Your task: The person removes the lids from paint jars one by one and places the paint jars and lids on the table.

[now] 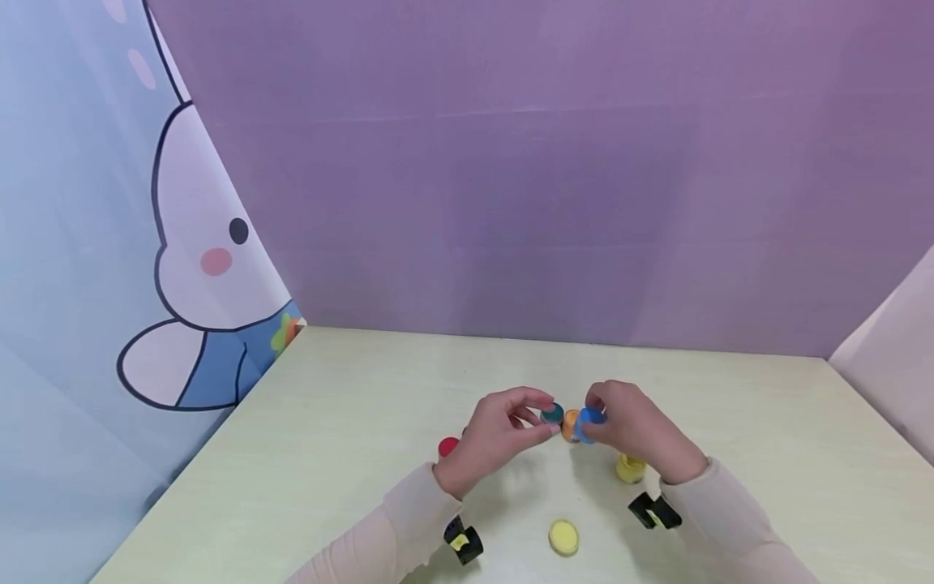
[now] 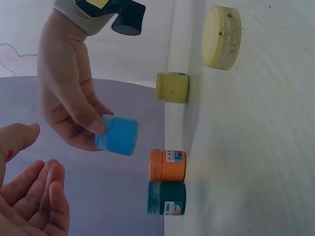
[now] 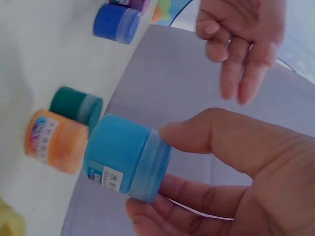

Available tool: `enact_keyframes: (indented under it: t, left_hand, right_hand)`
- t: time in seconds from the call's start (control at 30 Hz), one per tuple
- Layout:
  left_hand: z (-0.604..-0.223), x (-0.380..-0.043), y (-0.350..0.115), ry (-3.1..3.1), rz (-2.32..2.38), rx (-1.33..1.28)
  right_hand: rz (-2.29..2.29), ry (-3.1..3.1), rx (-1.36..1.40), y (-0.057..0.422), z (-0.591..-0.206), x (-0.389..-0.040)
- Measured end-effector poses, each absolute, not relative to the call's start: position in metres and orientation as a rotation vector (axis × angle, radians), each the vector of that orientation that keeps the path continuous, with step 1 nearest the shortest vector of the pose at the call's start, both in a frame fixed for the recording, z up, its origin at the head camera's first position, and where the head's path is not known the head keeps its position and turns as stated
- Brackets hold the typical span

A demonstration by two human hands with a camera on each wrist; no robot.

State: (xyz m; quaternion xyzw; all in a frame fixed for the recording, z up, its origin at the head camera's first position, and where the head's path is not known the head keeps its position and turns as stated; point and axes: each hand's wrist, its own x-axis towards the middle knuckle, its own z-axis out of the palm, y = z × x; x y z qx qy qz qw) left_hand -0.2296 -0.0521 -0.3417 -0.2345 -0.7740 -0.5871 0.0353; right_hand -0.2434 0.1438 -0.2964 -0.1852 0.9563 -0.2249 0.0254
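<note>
My right hand (image 1: pixel 633 422) grips a light blue paint jar (image 3: pixel 125 157) around its lid, thumb on one side and fingers on the other. In the left wrist view the jar hangs tilted above the table. An orange paint jar (image 2: pixel 167 165) and a dark green paint jar (image 2: pixel 167 198) stand side by side on the table below it. My left hand (image 1: pixel 499 430) holds nothing; its fingers are loosely bent and the thumb is apart from them. In the head view it is nearest the green jar, while the left wrist view shows it off the table.
A yellow paint jar (image 1: pixel 631 469) stands near my right wrist. A round yellow lid (image 1: pixel 564 537) lies closer to the front. Behind my left hand, a red-topped jar (image 1: pixel 448 446) is partly hidden. The right wrist view also shows a dark blue jar (image 3: pixel 116 23) and a purple one (image 3: pixel 134 4).
</note>
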Motion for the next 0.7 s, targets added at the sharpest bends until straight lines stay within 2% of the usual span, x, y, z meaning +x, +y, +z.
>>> enact_keyframes:
  t: [0.7]
  left_hand:
    - [-0.345,-0.230,-0.053,-2.374,-1.788,-0.767]
  right_hand:
    - [-0.826,2.956,-0.873,0.123,-0.265,-0.223]
